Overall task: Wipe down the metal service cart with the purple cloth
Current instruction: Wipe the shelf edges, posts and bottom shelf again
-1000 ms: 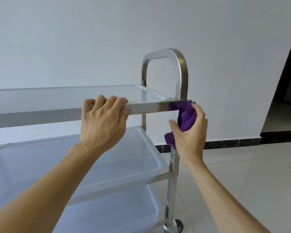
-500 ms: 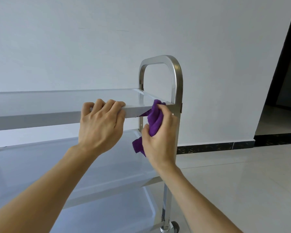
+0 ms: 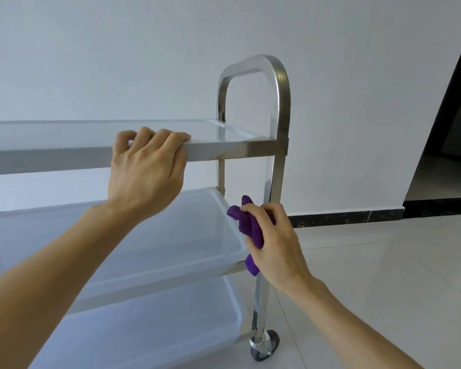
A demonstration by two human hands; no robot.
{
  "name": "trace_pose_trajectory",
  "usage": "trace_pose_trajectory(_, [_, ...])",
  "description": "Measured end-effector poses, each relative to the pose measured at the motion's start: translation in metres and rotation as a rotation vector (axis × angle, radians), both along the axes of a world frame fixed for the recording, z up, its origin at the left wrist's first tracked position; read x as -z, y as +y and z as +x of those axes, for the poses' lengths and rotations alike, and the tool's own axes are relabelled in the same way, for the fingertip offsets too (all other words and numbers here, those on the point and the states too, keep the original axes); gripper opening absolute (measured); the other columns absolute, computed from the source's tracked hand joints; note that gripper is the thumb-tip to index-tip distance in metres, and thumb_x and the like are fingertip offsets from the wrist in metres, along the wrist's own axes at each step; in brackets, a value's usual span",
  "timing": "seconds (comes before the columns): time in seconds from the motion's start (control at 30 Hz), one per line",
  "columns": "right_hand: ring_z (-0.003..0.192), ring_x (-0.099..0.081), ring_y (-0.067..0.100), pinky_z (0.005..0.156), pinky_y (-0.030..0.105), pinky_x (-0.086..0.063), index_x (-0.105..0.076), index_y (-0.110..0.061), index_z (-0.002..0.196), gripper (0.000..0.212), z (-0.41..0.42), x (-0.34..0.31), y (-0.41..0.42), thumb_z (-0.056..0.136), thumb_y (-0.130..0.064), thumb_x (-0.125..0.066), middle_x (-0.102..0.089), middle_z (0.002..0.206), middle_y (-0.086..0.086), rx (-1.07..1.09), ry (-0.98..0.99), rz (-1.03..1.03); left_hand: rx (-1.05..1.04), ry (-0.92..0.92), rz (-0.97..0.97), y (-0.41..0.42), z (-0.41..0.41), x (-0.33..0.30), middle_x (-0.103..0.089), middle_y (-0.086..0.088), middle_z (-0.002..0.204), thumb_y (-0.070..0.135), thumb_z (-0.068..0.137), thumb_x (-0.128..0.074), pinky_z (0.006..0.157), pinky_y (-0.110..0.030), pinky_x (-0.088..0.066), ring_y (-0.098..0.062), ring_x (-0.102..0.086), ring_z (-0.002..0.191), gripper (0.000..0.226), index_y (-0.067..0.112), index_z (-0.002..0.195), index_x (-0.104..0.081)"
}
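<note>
A three-tier metal service cart (image 3: 280, 107) with an arched handle fills the left and middle of the head view. My left hand (image 3: 147, 171) grips the front edge of the top shelf (image 3: 229, 150), fingers curled over its rim. My right hand (image 3: 272, 243) holds the bunched purple cloth (image 3: 246, 225) against the cart's near right upright, beside the corner of the middle shelf (image 3: 232, 251). Part of the cloth is hidden under my fingers.
The bottom shelf (image 3: 224, 310) sits under the middle one, with a caster wheel (image 3: 266, 344) on the pale tiled floor (image 3: 383, 288). A white wall (image 3: 357, 75) stands behind the cart. A dark doorway (image 3: 453, 155) opens at the right.
My right hand has carried the cloth down from the top shelf's right corner, along the upright, to the middle shelf's corner. My left hand kept its grip on the top shelf.
</note>
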State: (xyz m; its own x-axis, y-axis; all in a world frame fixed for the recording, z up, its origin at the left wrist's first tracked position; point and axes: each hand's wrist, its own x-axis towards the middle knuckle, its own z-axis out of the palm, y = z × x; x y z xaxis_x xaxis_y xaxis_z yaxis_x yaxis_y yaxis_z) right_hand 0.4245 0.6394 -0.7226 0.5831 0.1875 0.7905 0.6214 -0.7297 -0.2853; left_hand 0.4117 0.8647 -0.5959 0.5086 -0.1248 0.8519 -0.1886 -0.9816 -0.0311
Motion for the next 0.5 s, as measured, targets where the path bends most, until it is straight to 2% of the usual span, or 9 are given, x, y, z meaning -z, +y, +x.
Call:
trace_pose_trajectory(0.1, [0.103, -0.054, 0.019, 0.083, 0.031, -0.054, -0.047, -0.029, 0.132, 0.059, 0.017, 0.005, 0.001, 0.083, -0.017, -0.077, -0.048, 0.119, 0.002, -0.077, -0.005, -0.196, 0.033, -0.064, 0.011, 0.003, 0.002, 0.005, -0.067, 0.002, 0.117, 0.025, 0.103, -0.037, 0.104, -0.041, -0.025, -0.028, -0.056, 0.107, 0.034, 0.02, 0.124, -0.063])
trace_pose_trajectory(0.2, [0.113, -0.047, 0.019, 0.095, 0.035, -0.047, -0.043, -0.035, 0.135, 0.055, 0.033, 0.015, 0.015, 0.089, -0.031, -0.071, -0.041, 0.125, -0.003, -0.178, 0.291, -0.218, 0.059, -0.115, 0.027, 0.005, 0.002, 0.008, -0.069, 0.0, 0.115, 0.025, 0.103, -0.038, 0.104, -0.04, -0.028, -0.03, -0.058, 0.104, 0.034, 0.018, 0.124, -0.064])
trace_pose_trajectory(0.3, [0.126, -0.04, 0.022, 0.105, 0.043, -0.041, -0.038, -0.039, 0.142, 0.057, 0.042, 0.032, 0.02, 0.091, -0.048, -0.063, -0.041, 0.134, -0.003, -0.17, 0.514, -0.34, 0.098, -0.13, 0.069, 0.009, 0.003, 0.009, -0.069, -0.003, 0.117, 0.023, 0.103, -0.039, 0.107, -0.04, -0.029, -0.03, -0.058, 0.105, 0.035, 0.015, 0.128, -0.062])
trace_pose_trajectory(0.4, [0.134, -0.031, 0.021, 0.111, 0.041, -0.034, -0.032, -0.04, 0.147, 0.075, 0.042, 0.035, 0.015, 0.083, -0.061, -0.066, -0.036, 0.143, -0.005, -0.253, 0.586, -0.375, 0.203, -0.152, 0.153, 0.019, -0.002, 0.022, -0.059, -0.013, 0.134, 0.012, 0.099, -0.044, 0.118, -0.046, -0.025, -0.033, -0.051, 0.127, 0.038, 0.006, 0.135, -0.056])
trace_pose_trajectory(0.47, [0.139, -0.024, 0.02, 0.114, 0.04, -0.03, -0.026, -0.041, 0.15, 0.083, 0.041, 0.034, 0.011, 0.081, -0.058, -0.07, -0.029, 0.149, -0.007, -0.287, 0.606, -0.448, 0.295, -0.136, 0.202, 0.025, -0.011, 0.041, -0.051, -0.018, 0.143, 0.004, 0.097, -0.043, 0.12, -0.05, -0.025, -0.032, -0.04, 0.14, 0.038, 0.004, 0.133, -0.058])
trace_pose_trajectory(0.5, [0.14, -0.022, 0.019, 0.115, 0.04, -0.029, -0.023, -0.042, 0.151, 0.086, 0.04, 0.031, 0.01, 0.081, -0.053, -0.072, -0.025, 0.152, -0.008, -0.297, 0.637, -0.484, 0.331, -0.094, 0.232, 0.028, -0.015, 0.054, -0.051, -0.018, 0.143, 0.002, 0.097, -0.042, 0.119, -0.051, -0.027, -0.031, -0.041, 0.141, 0.038, 0.004, 0.13, -0.061])
